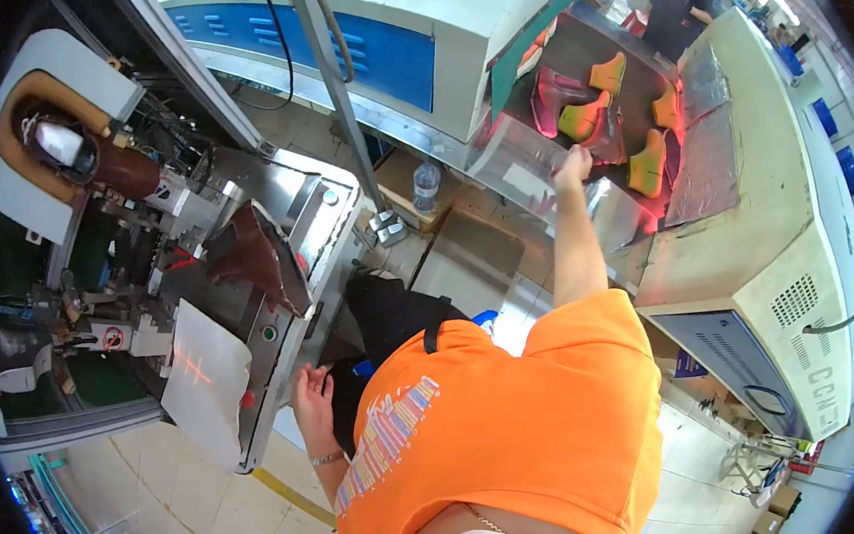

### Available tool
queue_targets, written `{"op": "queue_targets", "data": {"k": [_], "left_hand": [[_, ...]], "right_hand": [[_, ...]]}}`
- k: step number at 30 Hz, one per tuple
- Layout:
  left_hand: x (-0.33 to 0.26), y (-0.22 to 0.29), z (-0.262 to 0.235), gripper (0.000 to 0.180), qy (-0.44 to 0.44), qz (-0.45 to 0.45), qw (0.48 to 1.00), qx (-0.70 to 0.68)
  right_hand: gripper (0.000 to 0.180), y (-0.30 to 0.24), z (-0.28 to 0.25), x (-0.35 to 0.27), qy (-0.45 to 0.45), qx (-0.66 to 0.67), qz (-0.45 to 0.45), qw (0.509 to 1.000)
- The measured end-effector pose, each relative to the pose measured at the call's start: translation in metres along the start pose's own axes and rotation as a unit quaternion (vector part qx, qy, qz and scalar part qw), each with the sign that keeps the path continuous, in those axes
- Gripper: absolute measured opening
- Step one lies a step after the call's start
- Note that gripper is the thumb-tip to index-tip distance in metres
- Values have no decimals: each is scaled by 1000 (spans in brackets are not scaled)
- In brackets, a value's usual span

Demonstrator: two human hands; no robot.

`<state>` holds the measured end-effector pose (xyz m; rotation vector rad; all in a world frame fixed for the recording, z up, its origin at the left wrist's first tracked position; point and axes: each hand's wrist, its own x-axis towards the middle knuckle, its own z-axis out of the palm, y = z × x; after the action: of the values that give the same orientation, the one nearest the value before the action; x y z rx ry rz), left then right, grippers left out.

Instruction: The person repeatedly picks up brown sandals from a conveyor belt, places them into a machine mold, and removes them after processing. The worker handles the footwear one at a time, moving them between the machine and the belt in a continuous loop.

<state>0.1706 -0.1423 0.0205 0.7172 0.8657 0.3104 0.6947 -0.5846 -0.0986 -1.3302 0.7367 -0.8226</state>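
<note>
My right hand (pixel 572 165) reaches out to the far right with its fingers closed at the near end of a dark brown boot upper (pixel 610 139), which lies on the conveyor belt. Close by on the belt are a reddish boot upper (pixel 553 98) and several yellow-green heel pieces (pixel 648 164), lit red. Low beside the machine's front edge, my left hand (pixel 313 405) is open, its fingers loosely bent and nothing in them. Another brown boot upper (pixel 265 257) rests on the metal machine table (pixel 338 185), a short way beyond the left hand.
A shoe-forming machine (pixel 104 161) with clamps stands at the left. A white sheet (pixel 207 380) with a red light cross lies on its table. The conveyor runs between a blue-and-white housing (pixel 364 51) and a cream housing (pixel 759 253). A plastic bottle (pixel 426 185) stands below.
</note>
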Motion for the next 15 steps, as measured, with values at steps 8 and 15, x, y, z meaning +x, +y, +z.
{"op": "queue_targets", "data": {"k": [8, 15], "left_hand": [[12, 16, 47, 17, -75, 7, 995, 72], [-19, 44, 140, 45, -311, -34, 950, -3]], "right_hand": [[24, -103, -14, 43, -242, 186, 204, 930], [22, -342, -87, -149, -437, 43, -119, 891]]}}
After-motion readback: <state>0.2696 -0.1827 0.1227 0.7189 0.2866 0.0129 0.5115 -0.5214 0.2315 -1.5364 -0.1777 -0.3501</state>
